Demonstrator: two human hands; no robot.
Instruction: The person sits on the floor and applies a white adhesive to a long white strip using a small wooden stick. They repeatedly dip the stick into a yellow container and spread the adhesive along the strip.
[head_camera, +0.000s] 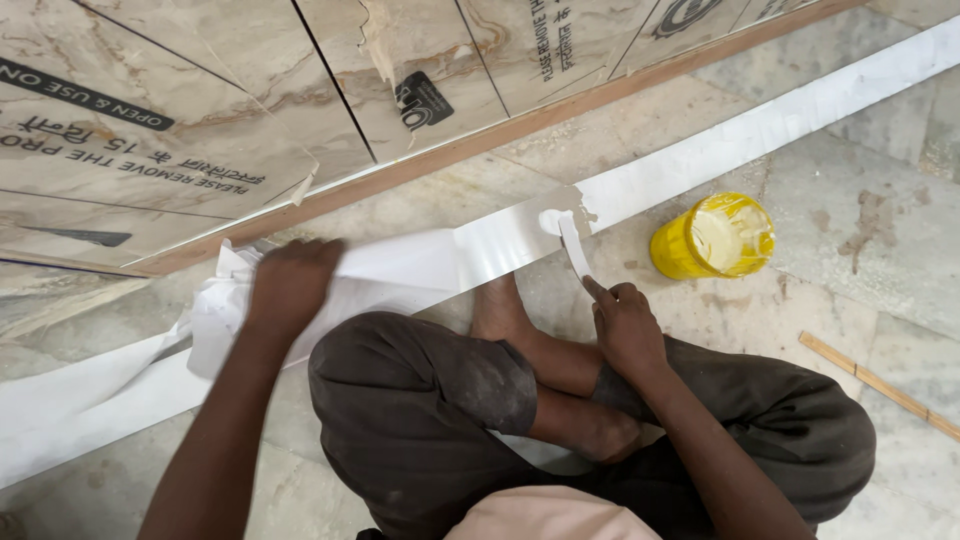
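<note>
Stone floor (860, 170), stained. On it: long white strip (760, 125) running diagonally, yellow tub (712, 237) just beside strip, wood stick (880, 385) at right, marble-look board (200, 110) along the top.

Person, seen from above by the head camera.
- Trousers (420, 400): dark brown-grey cloth, loose, creased, with pale dusty smears over the knee at 6 o'clock; second leg (790, 420) at 4 o'clock, same cloth.
- Shirt (545, 515): light pinkish-beige, only a strip showing at the bottom edge.
- Left hand (290, 285) and right hand (625, 325): bare, no gloves, rings or watch; forearms unsleeved.
- Feet (500, 310): bare, unshod.
</note>
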